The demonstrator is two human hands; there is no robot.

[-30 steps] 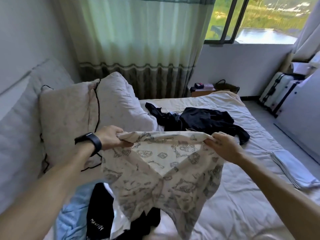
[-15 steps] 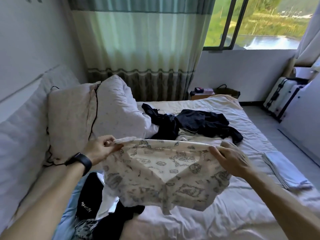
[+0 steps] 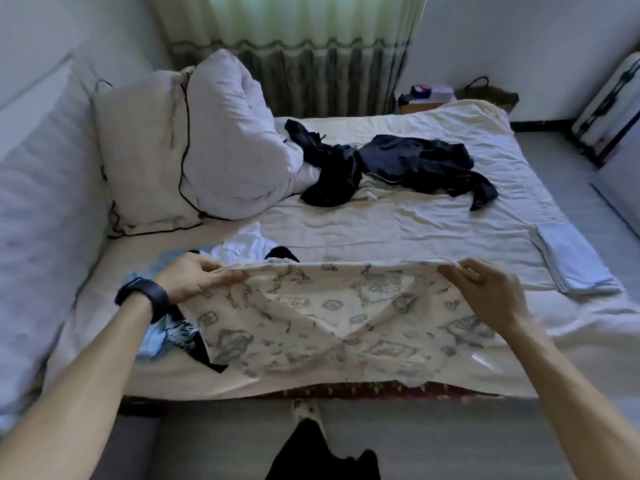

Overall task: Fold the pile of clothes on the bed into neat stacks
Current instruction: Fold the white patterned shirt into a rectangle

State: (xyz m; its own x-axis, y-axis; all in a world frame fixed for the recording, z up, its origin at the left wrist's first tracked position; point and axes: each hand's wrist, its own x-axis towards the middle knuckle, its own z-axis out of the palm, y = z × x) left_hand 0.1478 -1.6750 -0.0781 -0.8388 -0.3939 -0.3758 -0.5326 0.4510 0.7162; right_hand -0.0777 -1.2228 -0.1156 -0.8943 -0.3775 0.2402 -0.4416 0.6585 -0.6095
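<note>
We're pinching the printed shirt (image 3: 329, 320) by its far edge, left hand (image 3: 192, 277) and right hand (image 3: 485, 294) each with the grip clamped on a corner. It's sagging onto the bed (image 3: 415, 230) between and just under both grips, so we're guessing light, floppy cloth, best held at corners.

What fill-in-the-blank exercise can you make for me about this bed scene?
1. The watch is on the ____ wrist.
2. Exactly ____ hands grip the printed cloth: the left hand and right hand.
3. The folded stack lies near the ____ edge of the bed.

Missing words: left; two; right.
</note>
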